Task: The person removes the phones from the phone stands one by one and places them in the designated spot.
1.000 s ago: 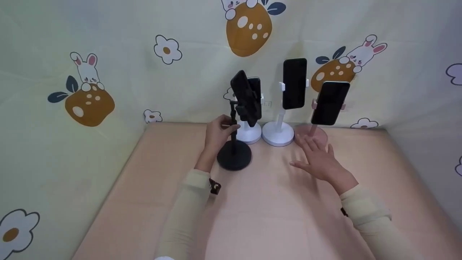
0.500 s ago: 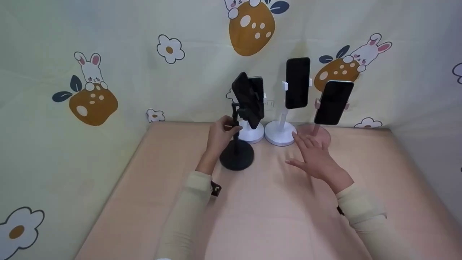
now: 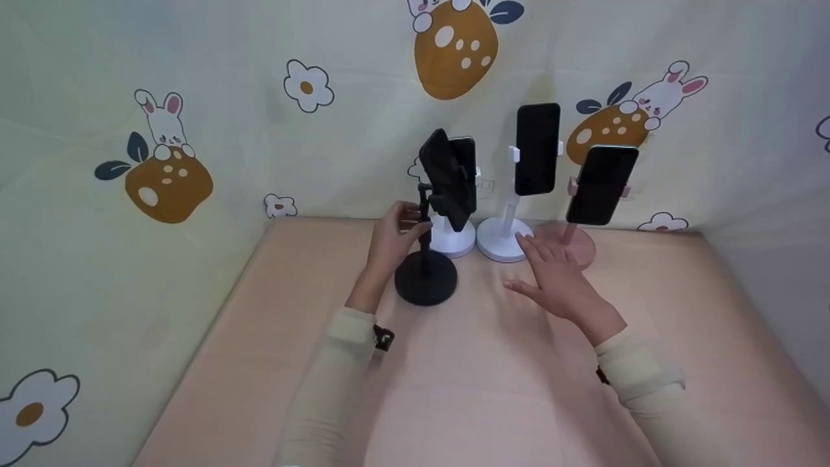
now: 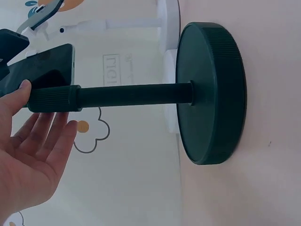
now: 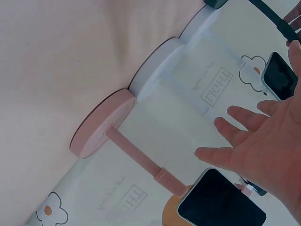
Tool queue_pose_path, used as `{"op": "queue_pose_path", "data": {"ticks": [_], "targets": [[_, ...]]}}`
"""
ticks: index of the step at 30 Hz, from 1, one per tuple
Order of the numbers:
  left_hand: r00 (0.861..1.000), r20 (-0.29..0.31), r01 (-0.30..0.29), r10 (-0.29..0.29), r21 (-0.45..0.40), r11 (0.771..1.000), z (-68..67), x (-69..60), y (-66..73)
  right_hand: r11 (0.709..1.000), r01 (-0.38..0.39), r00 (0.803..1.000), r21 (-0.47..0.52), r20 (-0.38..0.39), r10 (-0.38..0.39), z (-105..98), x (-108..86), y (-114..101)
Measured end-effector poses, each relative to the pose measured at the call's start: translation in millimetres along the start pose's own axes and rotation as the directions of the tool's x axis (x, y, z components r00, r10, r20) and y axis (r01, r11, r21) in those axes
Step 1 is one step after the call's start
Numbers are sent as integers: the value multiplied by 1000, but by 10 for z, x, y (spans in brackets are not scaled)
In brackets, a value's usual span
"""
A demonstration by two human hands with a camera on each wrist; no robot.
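Observation:
My left hand [image 3: 388, 239] holds the pole of a black phone stand [image 3: 426, 280], thumb on one side and fingers behind. In the left wrist view, that hand [image 4: 35, 165] is at the ribbed collar of the upright stand [image 4: 207, 94]. A dark phone [image 3: 444, 175], seen edge-on, is tilted in its clamp. My right hand [image 3: 563, 282] is spread, fingers extended, in front of a pink phone stand [image 3: 582, 250] and a white phone stand [image 3: 498, 245]. In the right wrist view, the right hand [image 5: 263, 141] grips nothing. The pink stand bears a phone [image 3: 603, 185].
Another white phone stand [image 3: 459, 245] with a phone is partly hidden behind the black one. An upright phone [image 3: 538, 149] sits on the middle white stand. Behind the row hangs a patterned cloth [image 3: 363, 155]; a pink-beige tabletop [image 3: 467, 389] lies underneath.
My right hand has moved left, from before the pink stand's base toward the middle white stand. The left hand stays at the black stand's pole. The head view has shifted slightly.

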State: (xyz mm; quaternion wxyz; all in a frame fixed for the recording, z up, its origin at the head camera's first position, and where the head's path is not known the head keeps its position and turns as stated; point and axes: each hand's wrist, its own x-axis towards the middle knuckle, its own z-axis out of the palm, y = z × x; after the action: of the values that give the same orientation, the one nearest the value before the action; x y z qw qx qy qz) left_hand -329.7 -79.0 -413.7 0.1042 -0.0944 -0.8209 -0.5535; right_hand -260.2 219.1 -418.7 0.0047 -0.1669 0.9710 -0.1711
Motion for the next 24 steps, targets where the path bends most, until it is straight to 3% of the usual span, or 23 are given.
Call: {"op": "queue_pose_path", "data": {"ticks": [17, 24], "targets": [[992, -55, -113, 109, -71, 991, -127, -49, 77, 1000, 6, 1000, 21, 2, -6, -10, 18, -79], [990, -62, -128, 124, -74, 989, -148, -66, 131, 1000, 23, 1000, 5, 1, -23, -50, 23, -107]]}}
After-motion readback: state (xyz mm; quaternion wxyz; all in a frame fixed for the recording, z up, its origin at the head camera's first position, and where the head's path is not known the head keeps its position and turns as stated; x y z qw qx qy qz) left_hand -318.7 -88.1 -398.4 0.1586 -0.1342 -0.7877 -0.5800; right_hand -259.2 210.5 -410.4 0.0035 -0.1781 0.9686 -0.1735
